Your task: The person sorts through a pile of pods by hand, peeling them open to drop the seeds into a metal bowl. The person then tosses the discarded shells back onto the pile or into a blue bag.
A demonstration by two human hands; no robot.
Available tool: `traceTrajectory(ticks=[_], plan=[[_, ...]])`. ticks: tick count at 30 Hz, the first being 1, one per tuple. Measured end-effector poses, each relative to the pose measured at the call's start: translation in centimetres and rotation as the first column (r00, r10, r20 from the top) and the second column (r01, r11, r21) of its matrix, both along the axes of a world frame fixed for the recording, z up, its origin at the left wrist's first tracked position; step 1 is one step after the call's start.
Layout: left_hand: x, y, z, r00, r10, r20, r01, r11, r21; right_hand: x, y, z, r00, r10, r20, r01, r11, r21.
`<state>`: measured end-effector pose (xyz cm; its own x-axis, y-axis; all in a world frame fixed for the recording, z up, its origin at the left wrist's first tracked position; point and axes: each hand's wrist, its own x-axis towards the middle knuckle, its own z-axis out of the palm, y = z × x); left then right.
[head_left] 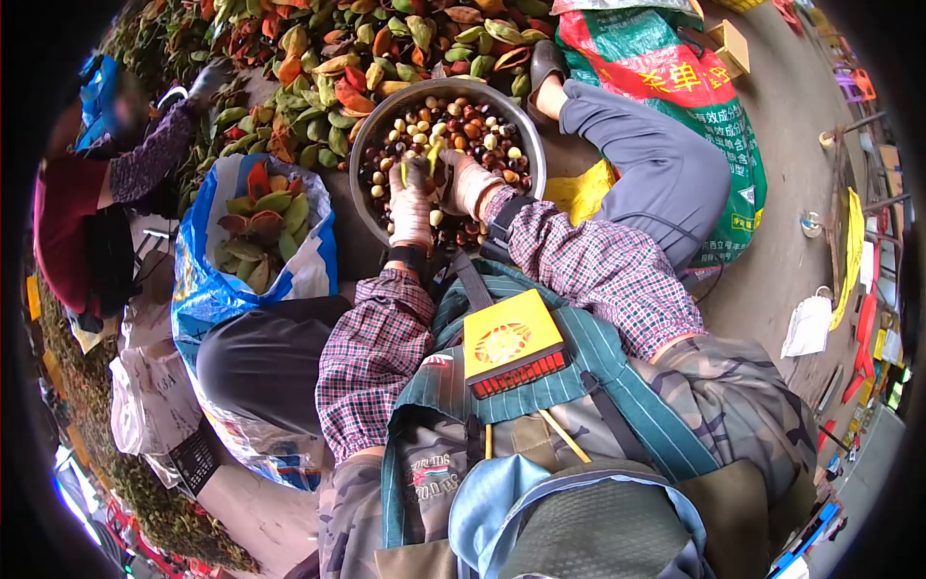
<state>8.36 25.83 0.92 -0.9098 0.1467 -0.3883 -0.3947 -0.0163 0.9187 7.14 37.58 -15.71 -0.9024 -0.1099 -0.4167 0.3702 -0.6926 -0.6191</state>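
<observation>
My left hand [412,198], in a worn glove with a pale wrapped wrist, is over a metal basin [362,207]. Close beside it is my right hand [470,183], also gloved and wrapped. Fingers of both hands are closed around a small yellow-green pod [433,154], partly hidden by the gloves. Round brown, dark red and cream seeds [463,125] fill the basin beneath them.
Green, orange and red pods [338,77] are heaped behind the basin. An opened blue-white sack [323,232] at left holds more pods. A green-red printed sack [733,145] lies by my right leg. Another person's gloved hand [209,82] reaches into the heap at upper left.
</observation>
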Motion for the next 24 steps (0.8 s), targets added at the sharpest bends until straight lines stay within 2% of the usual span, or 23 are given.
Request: traceTrajectory(ticks=[1,3,4,5,6,7,8,9,12,13,14,15,16,17,18,19,22,24], plan=[[0.4,0.1,-0.6,0.996,-0.040,-0.081,0.043,0.999,0.029,-0.2,0.2,-2.7,0.985,-0.001,-0.170,-0.024,0.990,-0.141],[0.1,0.1,0.0,0.980,-0.140,-0.143,0.135,0.990,-0.043,0.2,0.4,2.7,0.987,0.162,-0.022,-0.160,0.985,0.058],[0.2,0.4,-0.7,0.987,-0.082,-0.141,0.095,0.992,0.088,1.2,0.4,8.1,0.940,0.335,-0.064,-0.233,0.768,0.596],[0.1,0.8,-1.4,0.991,-0.025,-0.131,0.054,0.974,0.218,1.9,0.5,12.7,0.870,0.493,0.003,-0.171,0.297,0.939],[0.4,0.8,-1.1,0.992,-0.056,-0.117,0.084,0.964,0.251,2.2,0.6,14.8,0.830,0.556,-0.043,-0.050,0.151,0.987],[0.4,1.0,-1.0,0.938,-0.075,-0.338,0.100,0.994,0.055,1.2,0.5,9.9,0.817,0.527,-0.236,0.013,0.392,0.920],[0.5,1.2,-1.0,0.836,-0.134,-0.533,0.068,0.988,-0.142,0.2,0.5,4.9,0.779,0.473,-0.411,0.051,0.607,0.793],[0.5,1.2,-1.1,0.691,-0.227,-0.686,-0.008,0.947,-0.322,0.5,0.6,6.2,0.795,0.512,-0.325,0.007,0.529,0.849],[0.1,1.5,-1.4,0.916,-0.078,-0.393,0.065,0.997,-0.046,1.4,0.7,10.1,0.814,0.580,-0.048,-0.140,0.275,0.951],[0.0,1.6,-1.4,0.962,-0.046,-0.269,0.061,0.997,0.048,1.1,0.4,7.9,0.854,0.520,0.009,-0.187,0.289,0.939],[-0.7,1.3,-1.4,0.974,0.009,-0.226,-0.005,1.000,0.017,0.6,-0.3,7.9,0.887,0.457,0.068,-0.230,0.307,0.924],[-1.0,1.4,-1.4,0.977,0.201,-0.068,-0.197,0.978,0.066,1.3,0.0,7.9,0.953,0.277,0.123,-0.250,0.490,0.835],[-1.8,0.9,-1.5,0.969,0.249,-0.002,-0.249,0.968,0.025,2.2,0.0,12.3,0.981,0.066,0.181,-0.179,0.661,0.729],[-2.6,0.1,-1.5,0.961,0.274,0.040,-0.276,0.959,0.068,3.0,0.6,13.1,0.989,0.112,0.100,-0.147,0.588,0.796],[-3.3,-0.7,-1.5,0.951,0.299,0.082,-0.307,0.946,0.108,3.0,0.6,14.0,0.984,0.148,0.099,-0.156,0.455,0.876],[-3.6,-1.2,-1.5,0.947,0.304,0.104,-0.320,0.918,0.236,2.9,0.6,15.0,0.976,0.189,0.103,-0.159,0.310,0.937],[-4.0,-1.6,-1.2,0.923,0.270,0.276,-0.349,0.890,0.295,2.5,0.3,18.2,0.941,0.300,0.157,-0.116,-0.149,0.982],[-3.6,-1.3,0.2,0.893,0.213,0.396,-0.355,0.875,0.330,2.0,-0.4,18.8,0.922,0.362,-0.134,0.133,0.029,0.991]])
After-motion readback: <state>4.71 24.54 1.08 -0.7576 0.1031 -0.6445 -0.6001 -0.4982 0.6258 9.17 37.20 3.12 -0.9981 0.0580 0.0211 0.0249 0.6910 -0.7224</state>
